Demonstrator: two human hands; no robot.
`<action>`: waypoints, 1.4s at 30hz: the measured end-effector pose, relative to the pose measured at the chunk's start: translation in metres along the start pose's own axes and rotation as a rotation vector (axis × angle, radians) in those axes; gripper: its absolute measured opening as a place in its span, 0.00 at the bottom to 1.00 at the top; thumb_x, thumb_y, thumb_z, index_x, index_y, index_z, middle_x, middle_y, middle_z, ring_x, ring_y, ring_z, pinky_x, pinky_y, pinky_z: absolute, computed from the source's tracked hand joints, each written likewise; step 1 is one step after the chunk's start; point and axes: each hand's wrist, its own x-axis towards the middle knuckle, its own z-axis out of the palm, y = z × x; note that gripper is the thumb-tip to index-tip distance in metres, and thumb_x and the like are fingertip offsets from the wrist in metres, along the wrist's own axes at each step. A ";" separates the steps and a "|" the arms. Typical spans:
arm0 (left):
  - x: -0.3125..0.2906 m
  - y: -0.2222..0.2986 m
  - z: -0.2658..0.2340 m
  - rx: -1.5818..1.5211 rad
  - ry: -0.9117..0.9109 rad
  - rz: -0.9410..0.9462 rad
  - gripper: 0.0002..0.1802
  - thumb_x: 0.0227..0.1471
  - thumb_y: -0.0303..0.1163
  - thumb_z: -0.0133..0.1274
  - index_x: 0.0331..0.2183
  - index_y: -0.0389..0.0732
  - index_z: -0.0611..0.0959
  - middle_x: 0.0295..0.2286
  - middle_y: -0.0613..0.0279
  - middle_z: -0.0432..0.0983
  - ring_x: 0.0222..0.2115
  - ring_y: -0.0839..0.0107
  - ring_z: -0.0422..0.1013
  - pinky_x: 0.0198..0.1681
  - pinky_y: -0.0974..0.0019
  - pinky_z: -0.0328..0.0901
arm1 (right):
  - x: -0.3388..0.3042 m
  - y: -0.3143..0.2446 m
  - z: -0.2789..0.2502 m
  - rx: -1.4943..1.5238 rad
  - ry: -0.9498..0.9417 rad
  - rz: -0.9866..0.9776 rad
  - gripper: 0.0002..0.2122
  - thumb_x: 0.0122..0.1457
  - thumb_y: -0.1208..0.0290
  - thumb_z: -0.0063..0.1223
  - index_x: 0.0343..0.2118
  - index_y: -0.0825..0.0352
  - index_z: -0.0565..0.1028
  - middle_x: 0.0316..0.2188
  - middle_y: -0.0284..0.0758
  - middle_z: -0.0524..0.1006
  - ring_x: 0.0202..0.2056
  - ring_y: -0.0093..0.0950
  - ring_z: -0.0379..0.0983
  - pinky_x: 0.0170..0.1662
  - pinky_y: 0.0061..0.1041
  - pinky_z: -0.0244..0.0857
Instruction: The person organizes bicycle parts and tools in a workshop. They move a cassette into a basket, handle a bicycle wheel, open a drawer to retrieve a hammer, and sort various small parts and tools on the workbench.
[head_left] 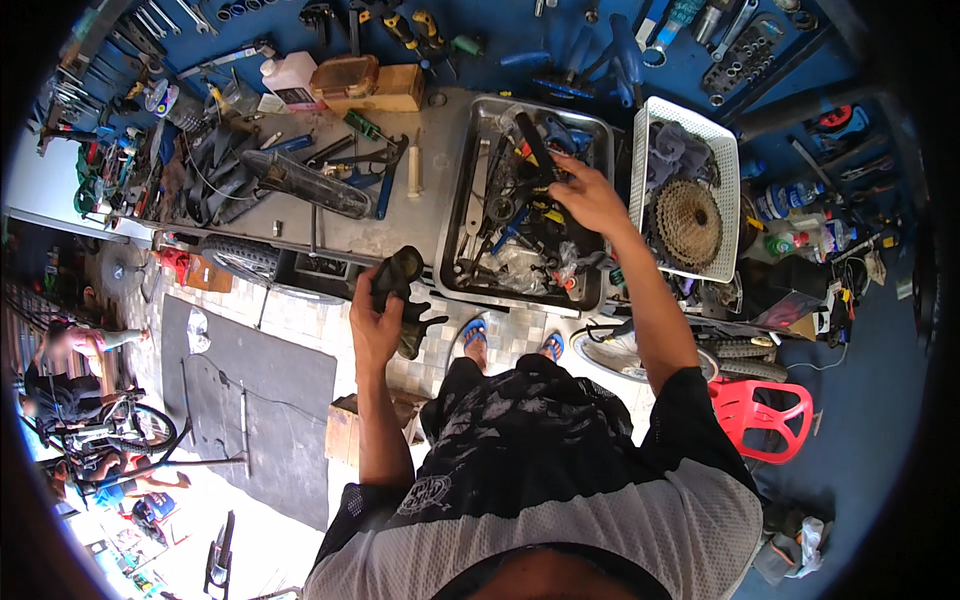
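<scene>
In my left hand [377,322] is a dark glove [408,290] with limp finger-like ends, held in front of the bench edge. My right hand [592,200] reaches over a metal tray [449,225] on the bench. Its thumb and fingertips close on the lower end of a black bar-like handle [534,140]; what lies beyond that end is hidden. The tray is heaped with loose tools and small parts, among them a long silver wrench-like tool [476,200] and a crumpled clear plastic bag [522,270].
A white basket [640,175] holds a large cassette sprocket [687,224] and grey cloth. On the bench's left lie a black mudguard [308,184] and pliers. Tools hang on the blue wall. A red plastic chair [764,420] stands right; people and a bicycle [140,425] are far left.
</scene>
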 end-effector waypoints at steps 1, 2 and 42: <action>-0.003 -0.005 -0.005 -0.005 0.004 0.001 0.24 0.55 0.24 0.52 0.54 0.32 0.76 0.38 0.47 0.81 0.37 0.65 0.77 0.42 0.62 0.72 | -0.014 -0.010 -0.007 0.072 -0.015 -0.025 0.30 0.62 0.63 0.59 0.68 0.62 0.69 0.34 0.39 0.82 0.31 0.24 0.77 0.38 0.24 0.70; -0.007 -0.011 -0.009 0.027 0.009 -0.048 0.24 0.55 0.24 0.52 0.54 0.32 0.76 0.38 0.48 0.81 0.37 0.65 0.77 0.42 0.62 0.73 | -0.033 -0.027 -0.017 0.079 -0.099 0.013 0.31 0.63 0.64 0.59 0.69 0.60 0.67 0.31 0.35 0.81 0.28 0.21 0.76 0.35 0.23 0.69; 0.012 0.000 0.010 0.103 -0.138 -0.033 0.25 0.54 0.25 0.52 0.54 0.32 0.77 0.38 0.49 0.82 0.38 0.65 0.78 0.42 0.62 0.73 | -0.146 -0.052 0.022 -0.193 -0.155 0.232 0.35 0.59 0.58 0.61 0.70 0.59 0.65 0.33 0.49 0.83 0.35 0.47 0.82 0.43 0.43 0.74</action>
